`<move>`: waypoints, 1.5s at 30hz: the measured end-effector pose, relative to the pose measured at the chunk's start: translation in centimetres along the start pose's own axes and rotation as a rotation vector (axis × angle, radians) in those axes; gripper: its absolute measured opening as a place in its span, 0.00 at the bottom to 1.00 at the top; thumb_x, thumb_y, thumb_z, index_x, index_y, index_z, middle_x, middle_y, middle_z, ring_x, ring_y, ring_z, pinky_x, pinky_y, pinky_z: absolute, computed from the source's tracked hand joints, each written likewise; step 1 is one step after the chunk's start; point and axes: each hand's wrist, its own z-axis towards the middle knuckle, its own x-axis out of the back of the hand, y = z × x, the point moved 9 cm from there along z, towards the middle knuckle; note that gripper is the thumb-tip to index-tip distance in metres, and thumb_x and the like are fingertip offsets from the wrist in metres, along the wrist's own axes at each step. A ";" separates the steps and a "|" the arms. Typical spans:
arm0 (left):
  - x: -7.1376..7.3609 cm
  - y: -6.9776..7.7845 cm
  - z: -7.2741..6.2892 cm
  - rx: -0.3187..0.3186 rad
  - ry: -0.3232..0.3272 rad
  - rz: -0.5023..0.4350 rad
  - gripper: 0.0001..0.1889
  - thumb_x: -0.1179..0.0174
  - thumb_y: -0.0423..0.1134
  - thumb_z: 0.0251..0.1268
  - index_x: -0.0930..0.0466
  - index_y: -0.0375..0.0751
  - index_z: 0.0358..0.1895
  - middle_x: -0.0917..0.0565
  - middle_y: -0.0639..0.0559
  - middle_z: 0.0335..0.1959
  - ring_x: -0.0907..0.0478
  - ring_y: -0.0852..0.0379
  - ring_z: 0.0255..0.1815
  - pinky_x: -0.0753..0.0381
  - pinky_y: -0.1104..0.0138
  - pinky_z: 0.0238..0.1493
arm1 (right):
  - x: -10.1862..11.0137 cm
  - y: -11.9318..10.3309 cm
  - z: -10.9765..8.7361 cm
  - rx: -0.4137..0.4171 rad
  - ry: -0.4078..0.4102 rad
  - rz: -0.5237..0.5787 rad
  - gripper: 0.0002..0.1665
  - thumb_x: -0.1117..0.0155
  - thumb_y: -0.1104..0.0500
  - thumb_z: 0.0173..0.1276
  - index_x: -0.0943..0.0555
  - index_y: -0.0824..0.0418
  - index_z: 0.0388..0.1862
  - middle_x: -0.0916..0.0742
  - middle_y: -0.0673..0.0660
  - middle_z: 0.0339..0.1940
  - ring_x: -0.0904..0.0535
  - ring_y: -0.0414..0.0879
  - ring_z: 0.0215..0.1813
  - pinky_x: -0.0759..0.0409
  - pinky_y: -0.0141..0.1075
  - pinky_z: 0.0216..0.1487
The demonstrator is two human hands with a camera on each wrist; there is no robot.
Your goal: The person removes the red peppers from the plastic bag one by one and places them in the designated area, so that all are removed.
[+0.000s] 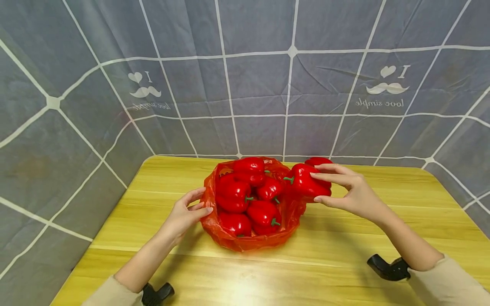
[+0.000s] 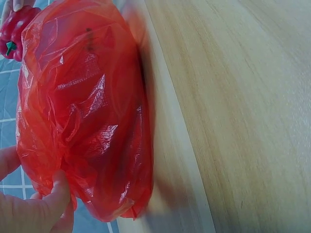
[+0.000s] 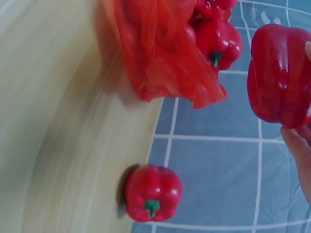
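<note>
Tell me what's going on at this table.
A person's right hand holds a red bell pepper up near the right side of an open red plastic bag, while the left hand grips the bag's left edge. Several peppers lie inside; another pepper rests on the table outside.

Smooth, glossy peppers (image 1: 264, 213) that look like plastic, thin, crinkled, shiny plastic bag (image 1: 246, 243), wood-grain tabletop (image 1: 329, 263) with soft sheen, creased, matt cloth-like backdrop (image 1: 260, 87)
</note>
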 end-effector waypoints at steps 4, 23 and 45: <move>0.0 0.0 0.2 -0.002 -0.001 -0.011 0.32 0.42 0.26 0.59 0.41 0.34 0.67 0.39 0.37 0.64 0.34 0.40 0.62 0.22 0.69 0.47 | 0.8 0.7 -0.2 -0.032 0.020 -0.026 0.34 0.23 0.71 0.40 0.19 0.62 0.52 0.20 0.55 0.54 0.30 0.35 0.57 0.25 0.21 0.44; 0.0 0.2 -0.1 -0.019 -0.011 -0.030 0.32 0.42 0.25 0.58 0.41 0.33 0.67 0.39 0.36 0.64 0.34 0.40 0.62 0.22 0.69 0.48 | 5.7 6.7 -3.3 -0.365 0.130 -0.004 0.29 0.27 0.72 0.47 0.20 0.67 0.53 0.23 0.44 0.51 0.29 0.33 0.52 0.31 0.15 0.47; 0.2 -0.4 0.1 -0.004 0.005 -0.050 0.32 0.42 0.23 0.57 0.40 0.34 0.67 0.38 0.37 0.63 0.30 0.48 0.57 0.22 0.72 0.45 | 7.1 12.0 -7.5 -0.574 0.088 -0.190 0.31 0.29 0.55 0.56 0.24 0.63 0.58 0.24 0.62 0.53 0.36 0.26 0.45 0.32 0.14 0.37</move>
